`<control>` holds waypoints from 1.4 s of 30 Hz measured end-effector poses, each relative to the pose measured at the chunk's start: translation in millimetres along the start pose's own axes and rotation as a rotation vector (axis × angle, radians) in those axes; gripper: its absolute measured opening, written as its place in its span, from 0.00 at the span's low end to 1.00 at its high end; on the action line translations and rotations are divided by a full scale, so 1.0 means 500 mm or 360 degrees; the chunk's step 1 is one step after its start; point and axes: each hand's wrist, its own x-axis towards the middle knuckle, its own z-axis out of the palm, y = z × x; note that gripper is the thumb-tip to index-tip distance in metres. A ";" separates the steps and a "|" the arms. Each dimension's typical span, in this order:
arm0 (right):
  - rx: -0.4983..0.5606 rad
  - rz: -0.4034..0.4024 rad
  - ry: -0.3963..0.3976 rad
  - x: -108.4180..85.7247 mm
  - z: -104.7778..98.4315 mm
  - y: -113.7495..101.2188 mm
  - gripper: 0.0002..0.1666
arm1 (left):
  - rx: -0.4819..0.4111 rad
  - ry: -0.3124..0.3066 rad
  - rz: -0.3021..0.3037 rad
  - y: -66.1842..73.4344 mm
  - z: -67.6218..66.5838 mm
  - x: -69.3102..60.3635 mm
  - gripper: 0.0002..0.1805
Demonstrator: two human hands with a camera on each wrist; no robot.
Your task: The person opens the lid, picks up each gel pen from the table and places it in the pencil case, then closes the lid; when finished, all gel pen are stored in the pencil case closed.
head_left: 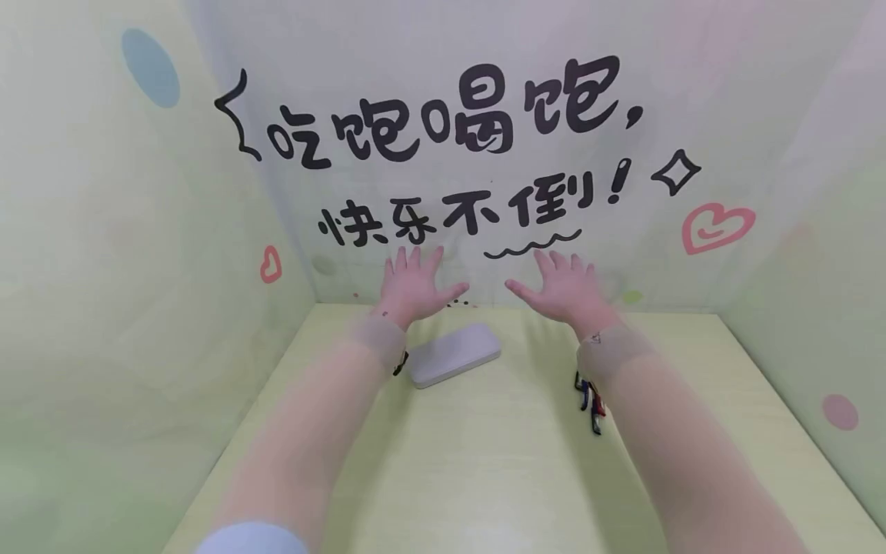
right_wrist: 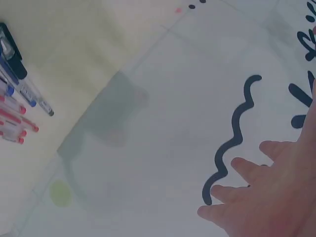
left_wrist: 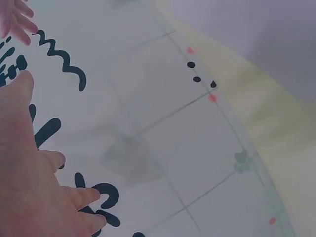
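Observation:
My left hand [head_left: 413,290] is held out over the far part of the table with its fingers spread, holding nothing. Level with it, my right hand [head_left: 566,292] is also spread and bare. Below and between them lies a pale lavender oblong case [head_left: 454,354], lying closed on the table nearest the left hand. Several pens [right_wrist: 22,94] with black, blue and red parts lie together on the table; in the head view the right forearm partly covers these pens [head_left: 591,404]. The left wrist view shows the left hand [left_wrist: 29,163] with its fingers apart.
A light wood-toned table [head_left: 471,462] runs back to a printed wall [head_left: 429,69] with black lettering. Side walls stand at left [head_left: 138,269] and right [head_left: 817,308]. A small dark object [head_left: 400,363] shows beside the left wrist; its kind is unclear.

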 end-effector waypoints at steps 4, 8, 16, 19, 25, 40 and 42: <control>-0.0007 -0.0084 -0.0002 0.001 0.052 -0.016 0.68 | -0.0038 -0.0001 0.0005 -0.013 0.041 -0.022 0.56; 0.0041 -0.0160 -0.0049 -0.001 0.108 -0.031 0.65 | -0.0046 -0.0018 -0.0001 -0.030 0.083 -0.045 0.57; 0.0257 -0.0314 -0.0213 -0.012 0.222 -0.058 0.63 | -0.0183 -0.0086 -0.0057 -0.053 0.155 -0.091 0.63; 0.0277 -0.0343 -0.0262 -0.013 0.261 -0.067 0.61 | -0.0277 -0.0129 -0.0088 -0.057 0.186 -0.110 0.66; 0.0346 -0.0339 -0.0322 -0.029 0.296 -0.083 0.59 | -0.0401 -0.0146 -0.0126 -0.063 0.248 -0.146 0.73; 0.0245 -0.0353 -0.0304 -0.022 0.317 -0.085 0.47 | -0.0447 -0.0197 -0.0114 -0.085 0.273 -0.181 0.53; 0.0232 -0.0352 -0.0309 -0.023 0.317 -0.085 0.46 | -0.0452 -0.0191 -0.0111 -0.085 0.273 -0.183 0.52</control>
